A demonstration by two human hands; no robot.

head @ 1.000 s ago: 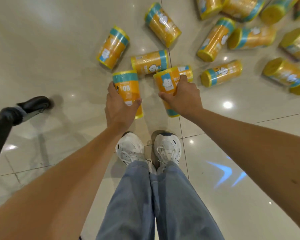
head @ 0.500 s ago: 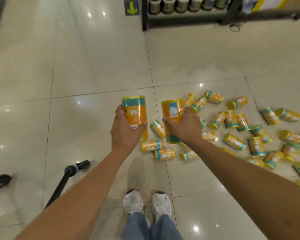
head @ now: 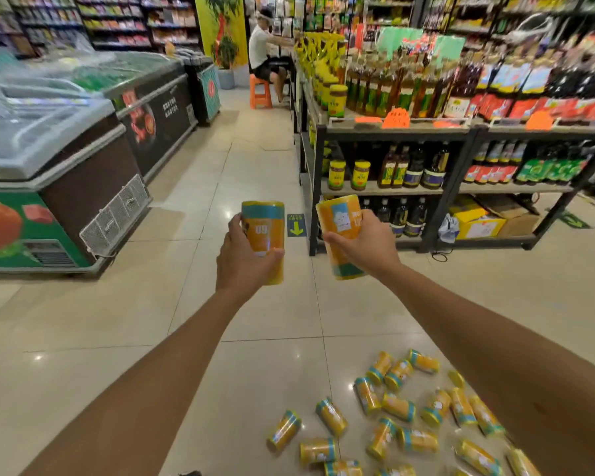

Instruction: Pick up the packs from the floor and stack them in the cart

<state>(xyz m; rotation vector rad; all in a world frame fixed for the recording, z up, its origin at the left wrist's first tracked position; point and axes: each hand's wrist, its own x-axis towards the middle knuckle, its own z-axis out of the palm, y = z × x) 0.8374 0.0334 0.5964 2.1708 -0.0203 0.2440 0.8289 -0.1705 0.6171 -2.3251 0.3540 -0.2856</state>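
two bare arms reach from the bottom corners toward the middle of the frame, each hand holding one pack up off the floor (head: pixel 152 321). the left hand (head: pixel 244 266) is wrapped round the lower half of the left pack (head: pixel 263 228), thumb across its front and fingers round its left side. this pack stands upright, orange with a teal band near the top and white digits on its front. the right hand (head: pixel 368 249) grips the right pack (head: pixel 339 221), thumb across its front and fingers curled round its right side. that pack leans a little to the left at its top, with a pale label on its upper part and a teal band near its lower end. the two held packs are side by side but apart, just left and right of centre.

many more packs (head: pixel 417 440) lie on their sides on the floor in the lower right, scattered at all angles, some touching, some partly hidden by the right forearm.

freezers (head: pixel 66 187) with clear lids run along the left edge. in the upper right a dark shelf (head: pixel 392 132) carries bottles (head: pixel 392 87) and yellow-lidded jars (head: pixel 337 173). boxes (head: pixel 478 225) sit on its lowest level. a small sticker (head: pixel 296 225) with a yellow arrow shows on the floor between the held packs. at top centre a person (head: pixel 261 53) sits on an orange stool (head: pixel 260 92).
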